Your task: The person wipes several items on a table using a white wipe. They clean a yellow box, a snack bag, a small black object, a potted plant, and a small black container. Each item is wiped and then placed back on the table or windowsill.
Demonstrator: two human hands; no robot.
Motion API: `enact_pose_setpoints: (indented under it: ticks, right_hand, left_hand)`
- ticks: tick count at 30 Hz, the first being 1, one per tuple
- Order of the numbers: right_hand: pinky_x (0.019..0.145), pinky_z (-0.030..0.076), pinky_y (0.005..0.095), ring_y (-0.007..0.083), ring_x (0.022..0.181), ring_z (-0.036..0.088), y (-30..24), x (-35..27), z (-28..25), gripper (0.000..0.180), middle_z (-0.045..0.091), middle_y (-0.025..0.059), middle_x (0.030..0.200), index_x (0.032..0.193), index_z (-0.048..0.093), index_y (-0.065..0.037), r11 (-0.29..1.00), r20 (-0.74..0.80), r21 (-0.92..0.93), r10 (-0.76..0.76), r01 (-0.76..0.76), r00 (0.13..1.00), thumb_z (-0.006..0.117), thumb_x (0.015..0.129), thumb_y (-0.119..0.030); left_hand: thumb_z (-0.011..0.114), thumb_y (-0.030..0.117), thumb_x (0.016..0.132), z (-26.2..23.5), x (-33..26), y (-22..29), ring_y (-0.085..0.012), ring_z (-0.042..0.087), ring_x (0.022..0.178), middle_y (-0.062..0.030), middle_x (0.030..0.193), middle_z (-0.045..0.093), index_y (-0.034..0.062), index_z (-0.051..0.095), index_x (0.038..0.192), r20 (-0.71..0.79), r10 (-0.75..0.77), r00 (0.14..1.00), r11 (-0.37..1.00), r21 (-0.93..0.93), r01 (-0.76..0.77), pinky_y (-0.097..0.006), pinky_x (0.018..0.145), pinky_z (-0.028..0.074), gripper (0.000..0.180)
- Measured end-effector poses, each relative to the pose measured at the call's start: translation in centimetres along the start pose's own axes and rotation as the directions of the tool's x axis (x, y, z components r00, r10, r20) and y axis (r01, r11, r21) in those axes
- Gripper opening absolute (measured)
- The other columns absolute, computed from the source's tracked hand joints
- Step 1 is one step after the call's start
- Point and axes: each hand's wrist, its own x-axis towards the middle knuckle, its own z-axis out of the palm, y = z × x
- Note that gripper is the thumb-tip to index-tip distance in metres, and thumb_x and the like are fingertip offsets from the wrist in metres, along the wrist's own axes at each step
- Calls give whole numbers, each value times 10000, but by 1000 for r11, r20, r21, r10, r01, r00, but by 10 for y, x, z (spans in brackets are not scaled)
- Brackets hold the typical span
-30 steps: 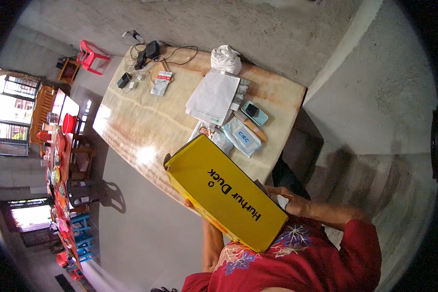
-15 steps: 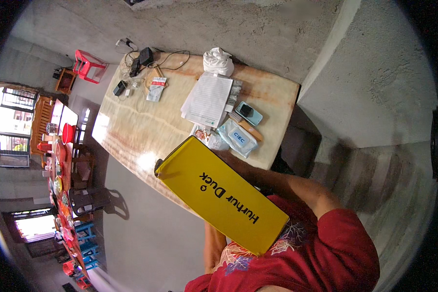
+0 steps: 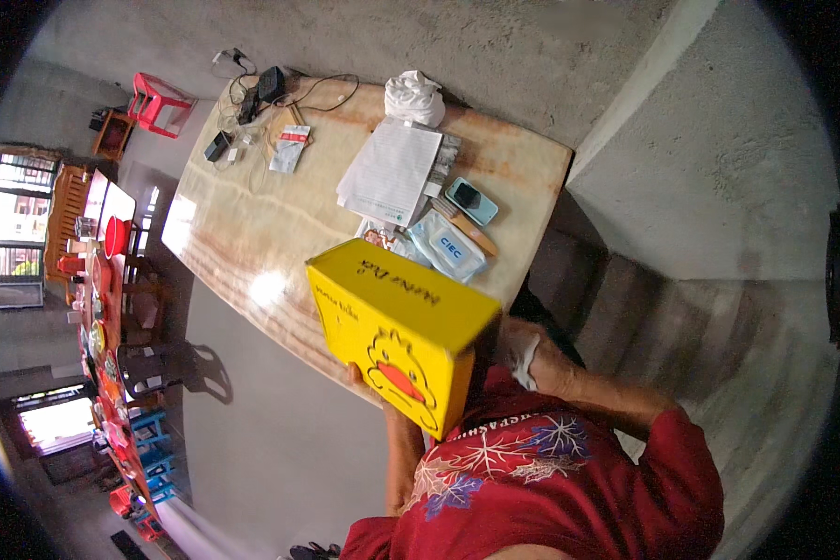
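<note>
A yellow cardboard box (image 3: 406, 327) with a cartoon duck on one side is held up in front of my red shirt, over the table's near edge. My left hand (image 3: 357, 373) grips it from below on the left; only part of the fingers shows past the box. Close by the box's right end is my right hand (image 3: 534, 359), closed on a crumpled white wipe or tissue (image 3: 525, 362). Some of those fingers are hidden behind the box, and I cannot see whether they touch it. Just beyond the box lies a pack of wipes (image 3: 450, 246) on the marbled table (image 3: 280, 233).
Beside the pack are a light-blue phone (image 3: 472, 201), a wooden-handled brush (image 3: 471, 231) and papers (image 3: 392, 173). A white cloth bundle (image 3: 414, 99) sits at the back. Cables and a black adapter (image 3: 271, 84) lie far left. A long cluttered table (image 3: 112, 373) stands at left.
The box has turned, so its duck side now shows, and its right end has drawn back to the left. My right hand has come out from behind it with the white wipe or tissue.
</note>
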Motion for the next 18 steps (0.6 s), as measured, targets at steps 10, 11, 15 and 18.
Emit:
enact_pose_setpoints:
  ticks: [10, 11, 15, 18]
  right_hand:
    - [1020, 279, 404, 375, 1222, 309, -64, 71, 30, 488, 270, 226, 1337, 1319, 292, 45, 530, -180, -813, -621, 240, 763, 411, 848, -6]
    - [1011, 283, 424, 397, 1208, 324, -65, 66, 35, 526, 298, 238, 1318, 1305, 312, 51, 497, -97, -802, -656, 331, 748, 467, 805, 1]
    - [965, 327, 470, 403, 1138, 406, -63, 39, 45, 534, 381, 242, 1253, 1211, 415, 48, 370, 159, -741, -714, 560, 682, 593, 711, -13]
    - [898, 390, 456, 357, 1070, 462, -55, 18, 44, 495, 429, 208, 1197, 1161, 459, 22, 268, 324, -737, -665, 620, 673, 635, 702, -44]
  left_hand:
    - [570, 442, 756, 20, 13, -21, -309, 472, 1133, -135, 1294, 452, 76, 354, 1319, 25, 13, 1000, 995, -103, -11, -439, 941, 413, 706]
    - [567, 445, 759, 19, 12, -18, -307, 480, 1125, -136, 1291, 455, 76, 356, 1318, 22, 17, 1000, 995, -95, -15, -432, 935, 422, 702]
    - [473, 490, 805, 24, 12, -12, -273, 562, 1010, -128, 1217, 522, 71, 383, 1291, 33, 17, 999, 996, -86, -14, -396, 829, 496, 648]
    - [425, 501, 828, 23, 11, -7, -264, 590, 964, -123, 1186, 550, 69, 393, 1283, -5, 9, 1000, 997, -80, -10, -390, 791, 518, 628]
